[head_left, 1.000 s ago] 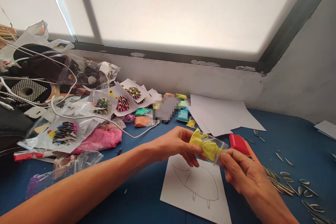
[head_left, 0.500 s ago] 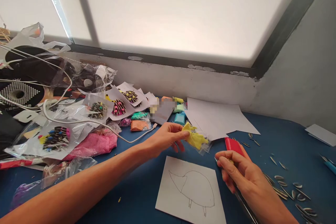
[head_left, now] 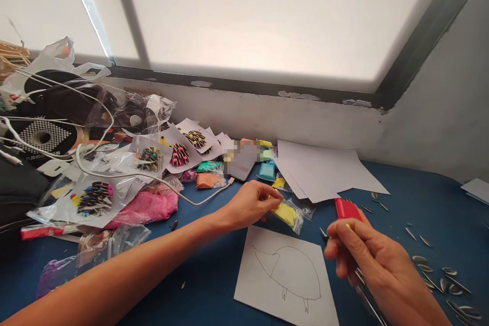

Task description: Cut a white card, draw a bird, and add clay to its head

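Note:
My left hand (head_left: pixel 252 206) pinches the near corner of a small clear bag of yellow modelling clay (head_left: pixel 286 213), just above the table. My right hand (head_left: pixel 369 260) is closed around slim metal tweezers (head_left: pixel 370 299), whose pointed tip shows past the fingers. A tiny yellow bit (head_left: pixel 348 226) shows at the right thumb. Between the hands and nearer to me lies a white sheet (head_left: pixel 263 290) with a line drawing of a hedgehog-like animal. A red object (head_left: pixel 347 209) lies just behind the right hand, partly hidden by it.
Sunflower seeds (head_left: pixel 454 289) are scattered at the right. Blank white sheets (head_left: pixel 324 168) lie at the back. Seed-covered hedgehog figures (head_left: pixel 95 197), a pink bag (head_left: pixel 147 206) and a white cable (head_left: pixel 153 175) crowd the left. Bagged clay (head_left: pixel 266 171) and a grey phone-like slab (head_left: pixel 242 162) lie behind.
The yellow clay bag has come lower and looks flatter in my left hand. Another yellow packet now shows behind it. My right hand still grips the tweezers, and the view has shifted slightly.

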Available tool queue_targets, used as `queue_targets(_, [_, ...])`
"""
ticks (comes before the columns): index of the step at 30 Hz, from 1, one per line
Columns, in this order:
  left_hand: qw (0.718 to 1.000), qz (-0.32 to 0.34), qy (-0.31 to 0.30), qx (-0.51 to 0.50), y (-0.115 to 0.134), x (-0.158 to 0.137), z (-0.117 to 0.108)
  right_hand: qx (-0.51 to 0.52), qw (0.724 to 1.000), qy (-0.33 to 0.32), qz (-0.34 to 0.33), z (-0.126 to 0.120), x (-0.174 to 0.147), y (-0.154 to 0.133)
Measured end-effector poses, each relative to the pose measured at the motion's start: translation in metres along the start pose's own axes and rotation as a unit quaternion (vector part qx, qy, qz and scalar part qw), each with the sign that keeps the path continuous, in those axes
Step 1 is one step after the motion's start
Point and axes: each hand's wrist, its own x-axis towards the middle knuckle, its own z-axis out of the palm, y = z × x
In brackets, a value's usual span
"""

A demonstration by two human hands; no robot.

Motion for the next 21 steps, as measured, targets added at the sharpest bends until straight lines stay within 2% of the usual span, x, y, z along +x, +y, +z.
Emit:
queue_targets(3, [0.994,0.022,0.001,0.104,0.001,0.0,0.004,0.001,0.999,0.016,0.029,-0.005,0.003,0.003])
queue_targets(6, [0.969,0.087,-0.029,0.23,-0.001,0.002,0.007,0.0,0.999,0.004,0.044,-0.01,0.008,0.009])
queue_targets(9, [0.938,0.131,0.018,0.32,-0.007,0.002,0.008,-0.017,0.999,-0.008,0.027,-0.011,0.013,0.012])
queue_targets(11, [0.933,0.158,0.068,0.317,-0.006,-0.001,0.01,-0.009,1.0,-0.001,0.016,-0.008,0.014,0.013])
queue_targets(13, [0.948,0.178,0.092,0.246,0.0,-0.005,0.012,0.008,1.0,0.013,0.008,-0.003,0.014,0.014])
queue_targets(14, [0.964,0.171,0.083,0.184,0.004,-0.008,0.014,0.014,1.0,0.022,0.003,0.0,0.012,0.015])
queue_targets(16, [0.994,0.104,-0.007,0.023,0.014,-0.014,0.017,0.013,0.999,0.037,-0.025,0.005,0.007,0.016])
queue_targets(17, [0.995,0.072,-0.064,-0.042,0.018,-0.017,0.019,0.006,0.998,0.048,-0.048,0.007,0.005,0.017])
queue_targets(19, [0.976,0.046,-0.175,-0.117,0.022,-0.022,0.021,-0.02,0.992,0.068,-0.104,0.01,-0.001,0.016])
queue_targets(21, [0.955,0.046,-0.243,-0.163,0.022,-0.023,0.021,-0.058,0.982,0.062,-0.166,0.012,-0.006,0.014])
